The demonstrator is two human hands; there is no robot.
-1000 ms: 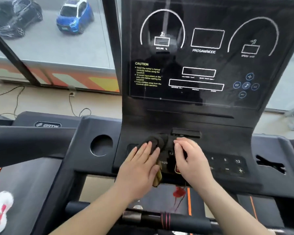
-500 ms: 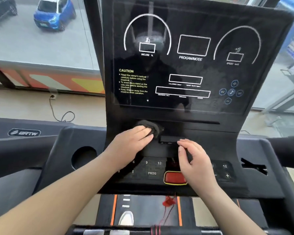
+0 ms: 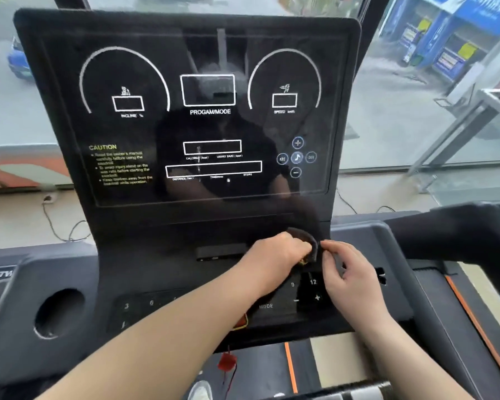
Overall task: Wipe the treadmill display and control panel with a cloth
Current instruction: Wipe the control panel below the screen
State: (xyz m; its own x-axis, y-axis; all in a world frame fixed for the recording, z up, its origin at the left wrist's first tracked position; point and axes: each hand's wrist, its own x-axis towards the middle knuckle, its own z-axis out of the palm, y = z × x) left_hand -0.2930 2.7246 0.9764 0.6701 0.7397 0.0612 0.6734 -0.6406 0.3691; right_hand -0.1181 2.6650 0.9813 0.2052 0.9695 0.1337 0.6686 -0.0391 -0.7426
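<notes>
A dark crumpled cloth is clenched in the left hand against the black treadmill control panel. Its edge is pinched by the right hand fingers.

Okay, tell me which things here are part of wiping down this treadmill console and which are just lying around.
Part of the job:
dark cloth
left hand gripping it
right hand beside it
display
control panel

Just there:
cup holder
red safety clip
floor cables
blue car outside

Bright daylight through windows; reflections on glossy display; motion blur, wide-angle edge bending.
</notes>
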